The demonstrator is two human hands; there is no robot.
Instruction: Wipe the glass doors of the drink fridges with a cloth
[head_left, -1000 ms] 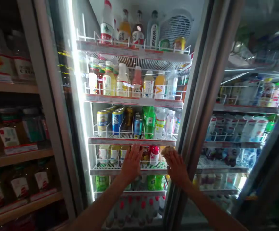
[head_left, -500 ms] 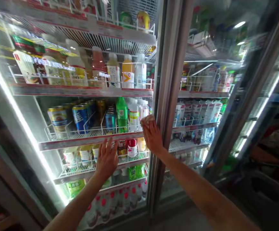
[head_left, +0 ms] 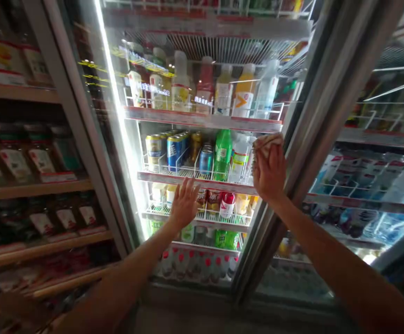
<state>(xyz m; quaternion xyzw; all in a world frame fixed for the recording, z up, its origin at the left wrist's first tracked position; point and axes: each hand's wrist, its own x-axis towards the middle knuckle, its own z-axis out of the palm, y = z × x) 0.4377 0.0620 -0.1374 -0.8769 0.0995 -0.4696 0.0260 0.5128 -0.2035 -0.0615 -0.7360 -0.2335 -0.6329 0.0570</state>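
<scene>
Fridge door (head_left: 306, 139): two hands (head_left: 184, 204) (head_left: 270, 171), one cloth (head_left: 266, 140)

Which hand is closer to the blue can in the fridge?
Left. The left hand is spread just below the blue can; the right hand, holding a cloth, is far off to its right.

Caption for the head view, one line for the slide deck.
Right hand holds a crumpled cloth against a drinks cooler's glass door; left hand rests open-palmed on the glass.
</scene>
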